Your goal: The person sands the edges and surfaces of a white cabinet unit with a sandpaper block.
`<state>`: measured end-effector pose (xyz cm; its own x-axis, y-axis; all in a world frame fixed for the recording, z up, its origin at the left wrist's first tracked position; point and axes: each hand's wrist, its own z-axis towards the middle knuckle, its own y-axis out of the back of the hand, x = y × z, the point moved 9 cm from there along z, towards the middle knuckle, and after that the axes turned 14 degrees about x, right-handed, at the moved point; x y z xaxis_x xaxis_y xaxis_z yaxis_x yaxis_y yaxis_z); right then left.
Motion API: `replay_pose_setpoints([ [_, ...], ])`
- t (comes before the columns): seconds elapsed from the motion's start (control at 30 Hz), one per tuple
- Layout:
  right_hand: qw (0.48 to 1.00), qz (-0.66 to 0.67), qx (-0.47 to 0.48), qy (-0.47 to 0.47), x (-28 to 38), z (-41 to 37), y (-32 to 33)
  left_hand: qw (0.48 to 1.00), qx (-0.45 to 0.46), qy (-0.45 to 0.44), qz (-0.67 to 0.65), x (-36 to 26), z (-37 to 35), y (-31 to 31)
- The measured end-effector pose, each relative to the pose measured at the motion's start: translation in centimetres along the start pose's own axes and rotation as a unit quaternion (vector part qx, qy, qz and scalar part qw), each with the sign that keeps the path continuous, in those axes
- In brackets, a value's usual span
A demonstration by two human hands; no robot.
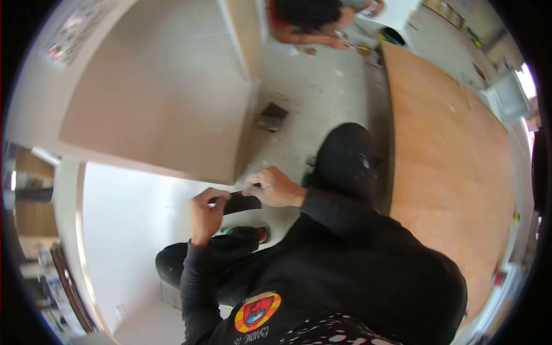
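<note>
A dark, flat strip stretches between my two hands. My left hand pinches its left end, with thumb and fingers closed. At the upper right end of the strip, my right hand has its fingers closed on it as well. Both hands are just below the lower corner of a large pale panel. Whether the strip is sandpaper or some other sheet cannot be made out.
A wooden board lies to the right. On the floor ahead is a dark piece. Another person crouches at the top, reaching toward small items. A white panel stands at lower left. My knees are bent beneath me.
</note>
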<state>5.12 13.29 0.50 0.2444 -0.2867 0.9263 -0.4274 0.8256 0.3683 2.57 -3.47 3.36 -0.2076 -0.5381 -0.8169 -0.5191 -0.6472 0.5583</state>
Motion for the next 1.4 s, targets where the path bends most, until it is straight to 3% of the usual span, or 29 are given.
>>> replay_pose_setpoints([
  [0.03,1.0,-0.016,-0.001,0.004,0.1,0.4,-0.1,1.0,0.003,-0.017,-0.008,-0.2,0.0,0.2],
  [0.1,0.997,0.077,-0.028,-0.005,0.2,0.4,0.2,1.0,-0.006,-0.024,-0.004,-1.2,-0.2,0.8],
  [0.27,0.999,0.003,-0.036,-0.026,1.6,0.5,2.1,1.0,-0.01,-0.013,-0.017,-1.1,-0.3,2.7],
  [0.37,0.997,0.02,-0.025,-0.064,1.3,1.0,2.6,0.989,-0.062,0.029,-0.132,0.2,-0.9,4.5],
  [0.43,0.95,0.308,0.039,-0.025,0.5,2.1,1.1,0.977,0.0,-0.006,-0.212,-0.6,-1.1,4.4],
  [0.47,0.874,0.451,0.177,0.034,2.4,2.9,-0.2,0.967,0.012,-0.056,-0.25,-1.2,-1.2,4.4],
  [0.5,0.874,0.448,0.184,0.037,2.9,3.1,-0.2,0.967,0.004,-0.057,-0.248,-1.3,-1.4,4.6],
  [0.57,0.751,0.579,0.304,0.088,10.0,3.1,-1.7,0.967,0.034,-0.102,-0.231,-3.9,-1.5,5.2],
  [0.7,0.79,0.477,0.374,0.099,13.3,4.5,-3.1,0.986,-0.025,-0.107,-0.125,-6.7,-2.5,9.1],
  [0.77,0.826,0.406,0.338,0.195,15.5,5.2,-1.9,0.984,-0.091,-0.117,-0.102,-8.6,-4.0,11.2],
  [0.8,0.753,0.507,0.371,0.198,15.2,5.6,-2.5,0.975,-0.113,-0.166,-0.097,-9.6,-4.6,12.2],
  [0.83,0.753,0.505,0.37,0.201,16.0,6.0,-2.4,0.975,-0.113,-0.168,-0.095,-10.4,-4.8,12.6],
  [0.9,0.738,0.525,0.359,0.227,19.0,6.8,-1.5,0.938,-0.22,-0.254,-0.084,-12.7,-6.6,15.2],
  [0.93,0.811,0.446,0.308,0.22,19.8,7.3,-1.3,0.941,-0.214,-0.264,0.0,-13.2,-7.1,16.0],
  [0.97,0.812,0.444,0.309,0.22,20.8,7.7,-1.2,0.94,-0.214,-0.265,-0.001,-13.6,-7.1,16.4],
  [1.03,0.912,0.244,0.191,0.271,23.1,8.7,0.9,0.867,-0.385,-0.309,-0.065,-14.1,-9.7,19.6],
  [1.07,0.932,0.109,0.07,0.338,25.9,7.8,2.9,0.842,-0.433,-0.321,-0.023,-14.2,-10.8,20.9],
  [1.1,0.933,0.106,0.071,0.338,26.6,9.0,2.9,0.813,-0.481,-0.329,0.019,-13.7,-12.2,22.2],
  [1.13,0.91,-0.095,-0.076,0.396,28.8,9.1,4.3,0.801,-0.508,-0.316,-0.017,-12.1,-12.7,23.1],
  [1.17,0.828,-0.288,-0.217,0.43,30.8,8.7,4.5,0.801,-0.509,-0.316,-0.018,-10.6,-12.9,23.4],
  [1.2,0.828,-0.289,-0.215,0.43,31.2,10.7,4.6,0.813,-0.501,-0.29,-0.065,-7.9,-12.3,23.9],
  [1.27,0.777,-0.413,-0.271,0.39,31.1,13.8,3.5,0.839,-0.482,-0.231,-0.101,-3.0,-10.9,23.6],
  [1.4,0.815,-0.35,-0.219,0.408,29.1,15.8,1.3,0.857,-0.494,-0.081,-0.126,7.3,-11.3,18.2],
])
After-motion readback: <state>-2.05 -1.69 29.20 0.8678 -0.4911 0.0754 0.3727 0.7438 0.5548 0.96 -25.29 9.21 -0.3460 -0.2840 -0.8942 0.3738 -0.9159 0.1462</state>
